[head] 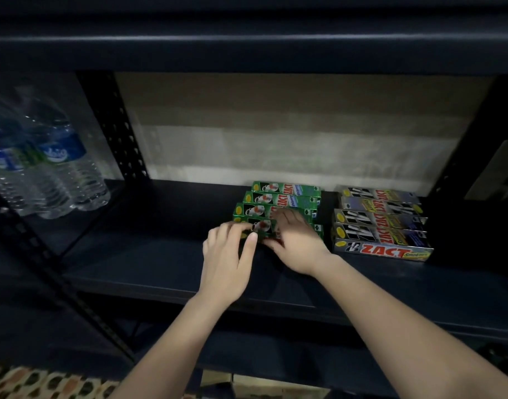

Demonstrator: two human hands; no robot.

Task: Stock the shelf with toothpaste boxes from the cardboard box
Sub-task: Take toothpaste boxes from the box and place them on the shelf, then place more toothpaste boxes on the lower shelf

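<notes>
Several green toothpaste boxes (287,197) lie in a row on the dark shelf (166,254), running from the back wall toward the front. Both hands are at the nearest green box (263,227). My left hand (227,254) has its fingers over that box's left end and its thumb against the front face. My right hand (296,240) lies over the box's middle and right part, hiding most of it. To the right is a row of silver toothpaste boxes (382,226). The cardboard box is out of view.
Water bottles (45,165) stand on the neighbouring shelf bay at left, behind a perforated black upright (117,125). A dark shelf board (247,44) runs overhead. Patterned floor (45,384) shows at the bottom left.
</notes>
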